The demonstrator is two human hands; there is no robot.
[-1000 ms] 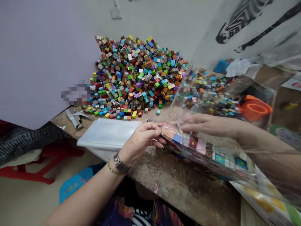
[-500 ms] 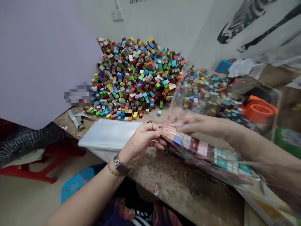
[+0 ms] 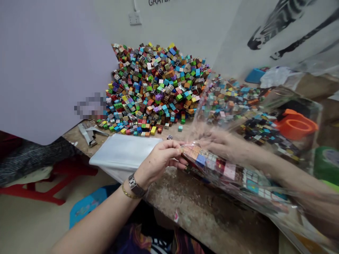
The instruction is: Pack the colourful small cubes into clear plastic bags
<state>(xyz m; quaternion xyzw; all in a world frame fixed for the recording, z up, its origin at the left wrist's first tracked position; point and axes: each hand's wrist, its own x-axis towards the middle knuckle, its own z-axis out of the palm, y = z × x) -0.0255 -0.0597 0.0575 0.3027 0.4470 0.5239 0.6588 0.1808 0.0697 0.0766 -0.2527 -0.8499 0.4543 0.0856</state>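
Note:
My left hand, with a metal watch at the wrist, pinches the near-left end of a long clear plastic bag. Inside the bag lies a row of colourful patterned blocks, slanting down to the right. My right hand is above the bag's left part, behind the blocks; its fingers are blurred and partly seen through clear plastic. Left of my left hand, a stack of flat clear bags lies on the worktable.
A large heap of small coloured blocks stands against the wall. Metal tools lie at the table's left. At the right are an orange cup-like object and a green round object. A red stool stands below left.
My right hand has shifted slightly right over the bag and is more blurred. My left hand keeps its pinch. The whole view has moved slightly.

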